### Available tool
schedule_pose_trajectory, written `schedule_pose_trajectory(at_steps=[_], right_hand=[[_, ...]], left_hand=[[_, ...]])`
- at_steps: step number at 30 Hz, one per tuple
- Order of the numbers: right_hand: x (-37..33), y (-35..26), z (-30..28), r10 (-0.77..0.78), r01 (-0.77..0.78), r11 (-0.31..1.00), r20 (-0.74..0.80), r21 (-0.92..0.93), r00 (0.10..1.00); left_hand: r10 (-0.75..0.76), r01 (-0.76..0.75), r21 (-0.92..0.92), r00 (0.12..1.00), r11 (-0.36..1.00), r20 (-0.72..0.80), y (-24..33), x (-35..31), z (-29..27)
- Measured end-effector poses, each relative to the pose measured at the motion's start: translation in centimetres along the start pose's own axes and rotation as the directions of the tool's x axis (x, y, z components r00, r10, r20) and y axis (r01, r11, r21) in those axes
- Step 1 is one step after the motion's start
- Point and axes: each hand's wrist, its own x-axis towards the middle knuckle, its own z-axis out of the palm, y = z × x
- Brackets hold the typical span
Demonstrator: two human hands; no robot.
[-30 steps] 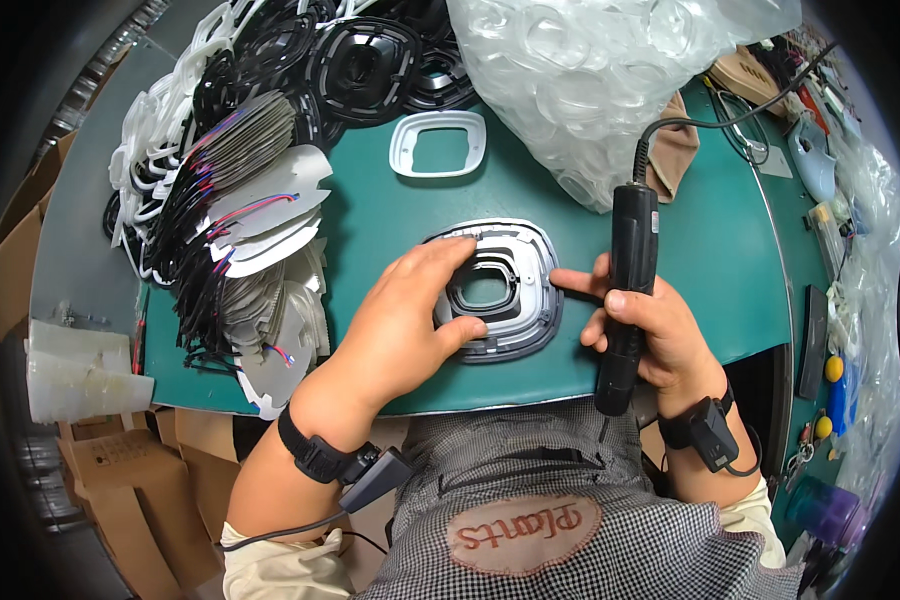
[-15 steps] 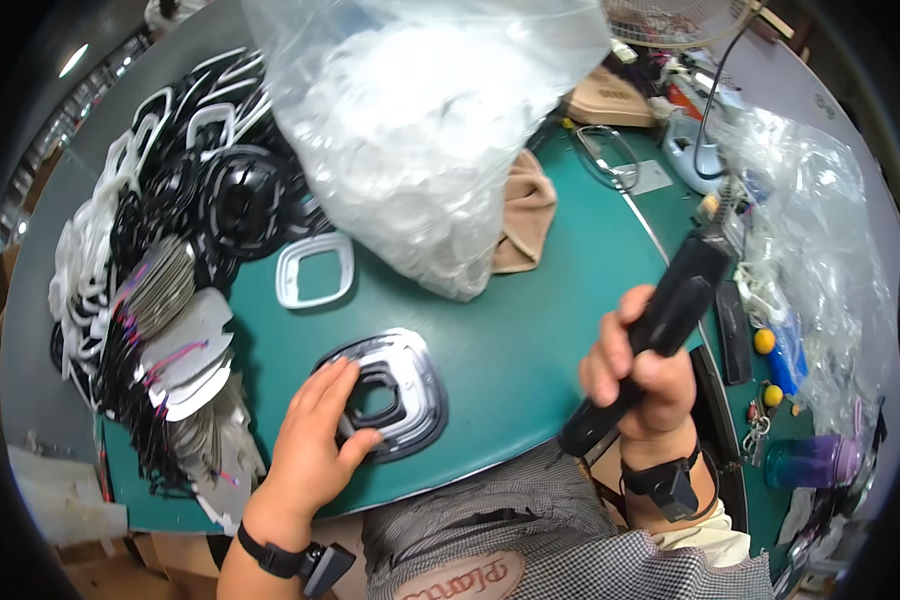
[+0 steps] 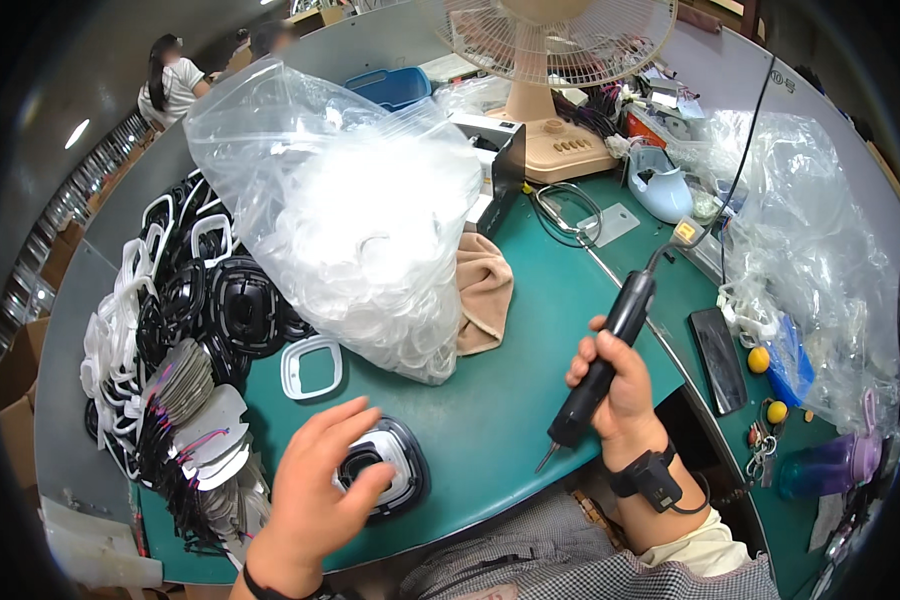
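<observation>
My right hand (image 3: 620,390) is wrapped round a black corded electric screwdriver (image 3: 598,372), its thin bit pointing down and left above the table. My left hand (image 3: 315,485) is open, fingers apart, over the left side of a rounded-square black part with a white ring (image 3: 398,462). The hand hides much of that part; whether the fingertips touch it I cannot tell. Behind it lies a loose white rounded-square frame (image 3: 292,372). A big clear plastic bag (image 3: 370,255) full of translucent white pieces stands beyond, with a brown cloth (image 3: 485,300) against its right side.
At left are piled black frames (image 3: 248,305), white frames (image 3: 110,350) and stacked grey plates with wires (image 3: 185,385). A beige fan (image 3: 560,145) stands at the back. On the right lie a phone (image 3: 718,360), clear plastic wrap (image 3: 820,250) and a purple bottle (image 3: 825,465). People sit far left.
The view has tilted up, showing the fan and people. The screwdriver's lower end has swung so its bit now shows. My left hand's fingers have spread and shifted over the black-and-white part.
</observation>
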Motion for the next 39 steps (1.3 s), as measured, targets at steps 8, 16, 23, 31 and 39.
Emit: schedule_pose_trajectory(at_steps=[8, 16, 23, 31, 39], right_hand=[[0.7, 1.1, -2.0, 0.194, -0.193, 0.978, 0.003, -0.079, 0.981], [1.3, 0.6, -2.4, 0.229, -0.223, 0.968, 0.037, -0.118, 0.973], [1.6, 0.3, -2.8, 0.287, -0.283, 0.957, 0.082, -0.063, 0.954], [1.1, -0.1, -3.0, 0.307, -0.303, 0.952, 0.093, -0.046, 0.947], [0.9, 0.0, -2.8, 0.326, -0.318, 0.944, 0.108, -0.083, 0.939]], left_hand=[[0.353, -0.365, 0.265, 0.931, 0.892, 0.095, 4.6, 15.0, 12.4], [-0.048, -0.336, 0.842, 0.919, 0.422, 0.391, 0.2, 21.7, 16.3], [0.001, -0.395, 0.877, 0.912, 0.274, 0.41, -1.7, 22.8, 15.8], [0.306, -0.483, 0.799, 0.869, 0.359, 0.388, -5.9, 22.8, 13.1], [0.34, -0.476, 0.774, 0.872, 0.417, 0.353, -8.4, 23.7, 10.4]])
